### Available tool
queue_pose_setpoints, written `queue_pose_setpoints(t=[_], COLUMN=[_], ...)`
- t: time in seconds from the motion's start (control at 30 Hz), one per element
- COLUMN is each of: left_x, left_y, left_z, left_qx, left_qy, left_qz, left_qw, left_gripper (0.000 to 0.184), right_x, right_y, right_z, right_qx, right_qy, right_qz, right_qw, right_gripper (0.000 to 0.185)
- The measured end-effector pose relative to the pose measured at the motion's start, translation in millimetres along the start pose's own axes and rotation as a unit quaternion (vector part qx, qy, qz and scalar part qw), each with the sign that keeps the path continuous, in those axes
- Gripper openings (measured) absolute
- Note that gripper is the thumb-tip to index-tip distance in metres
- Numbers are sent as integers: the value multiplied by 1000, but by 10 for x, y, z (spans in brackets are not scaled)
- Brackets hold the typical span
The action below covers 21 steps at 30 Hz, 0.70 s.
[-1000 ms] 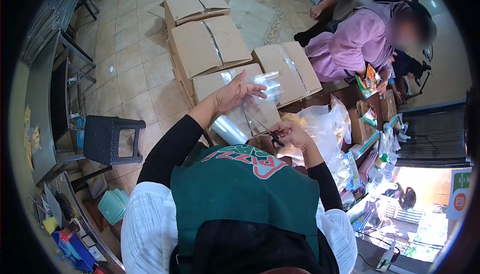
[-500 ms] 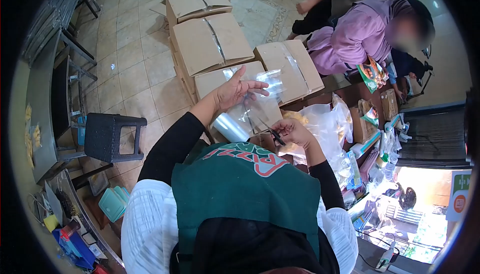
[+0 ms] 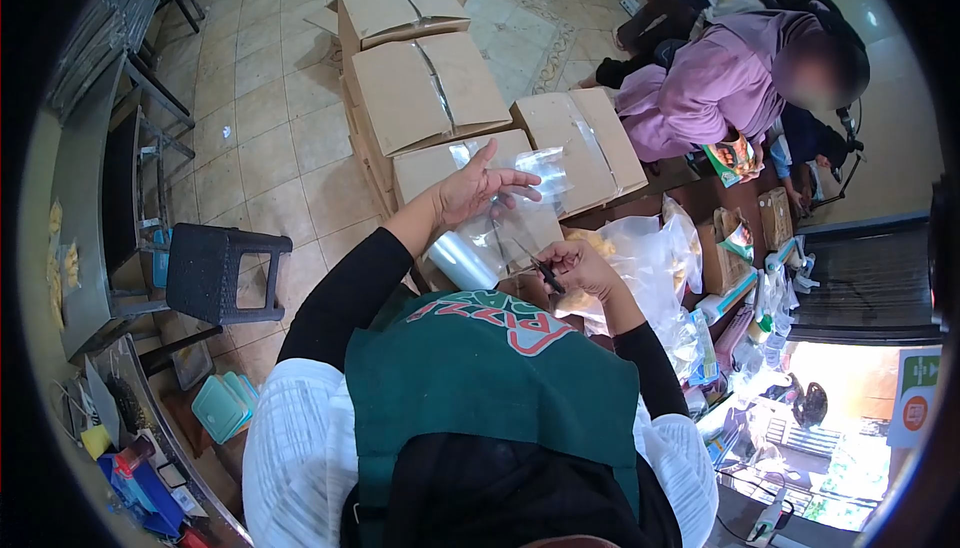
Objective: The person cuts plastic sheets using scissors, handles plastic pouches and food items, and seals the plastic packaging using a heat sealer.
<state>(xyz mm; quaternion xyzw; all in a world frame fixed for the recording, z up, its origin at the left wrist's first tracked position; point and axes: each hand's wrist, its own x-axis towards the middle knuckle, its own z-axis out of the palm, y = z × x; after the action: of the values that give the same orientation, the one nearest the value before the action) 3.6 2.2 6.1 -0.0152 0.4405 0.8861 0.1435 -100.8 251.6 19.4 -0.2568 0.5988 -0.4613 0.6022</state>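
My left hand is spread over a taped cardboard box, thumb up and fingers stretched out against clear plastic film. Whether the film is pinched between any fingers I cannot tell. Scissors with dark handles are in my right hand, fingers wrapped round the grips. Their thin blades point up and left over the film, towards the left hand. A shiny roll of clear plastic lies on the box below my left wrist, close to my green apron.
Taped cardboard boxes stand ahead. Plastic bags with yellowish contents lie to the right. A person in pink holds a printed packet at the right, with others beyond. A dark stool stands left.
My right hand and the scissors have shifted slightly; the left hand keeps nearly the same pose. The person in pink has moved the packet a little, and the person behind has changed posture.
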Motion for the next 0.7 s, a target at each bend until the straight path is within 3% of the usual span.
queue_pose_setpoints(t=[0.7], left_x=[-4], left_y=[-7], left_z=[6], left_qx=[-24], left_qy=[10], left_qz=[-17], left_qw=[1000], left_gripper=[94], right_x=[107], right_y=[-85], right_z=[48], right_qx=[2], right_qy=[-22], right_qz=[18], right_qw=[1000], right_gripper=[39])
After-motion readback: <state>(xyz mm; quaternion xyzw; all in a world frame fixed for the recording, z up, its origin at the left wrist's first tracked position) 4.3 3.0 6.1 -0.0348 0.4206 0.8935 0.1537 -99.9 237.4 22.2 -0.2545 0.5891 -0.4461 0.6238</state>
